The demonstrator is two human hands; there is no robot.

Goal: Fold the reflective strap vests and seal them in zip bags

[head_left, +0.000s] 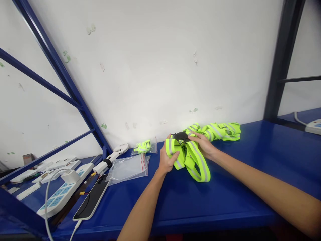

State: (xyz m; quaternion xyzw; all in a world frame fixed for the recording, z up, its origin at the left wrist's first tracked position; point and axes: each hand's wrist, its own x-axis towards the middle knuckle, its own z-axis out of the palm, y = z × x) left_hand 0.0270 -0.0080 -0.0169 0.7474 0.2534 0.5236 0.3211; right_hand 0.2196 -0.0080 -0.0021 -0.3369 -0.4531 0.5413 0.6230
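Observation:
A neon-yellow reflective strap with a grey stripe hangs in loops between my hands, above the blue shelf. My left hand is closed on its left loop, thumb in front. At the black part of the strap, my right hand grips with thumb and fingers; the exact hold is partly hidden. Just behind lies a heap of similar yellow straps against the wall. To the left, a small bundle of yellow strap rests on a clear bag.
Flat clear zip bags lie left of my hands. Beyond them are a white handheld fan, a phone on a cable and a power strip. Blue frame posts rise at the left, a dark post at the right.

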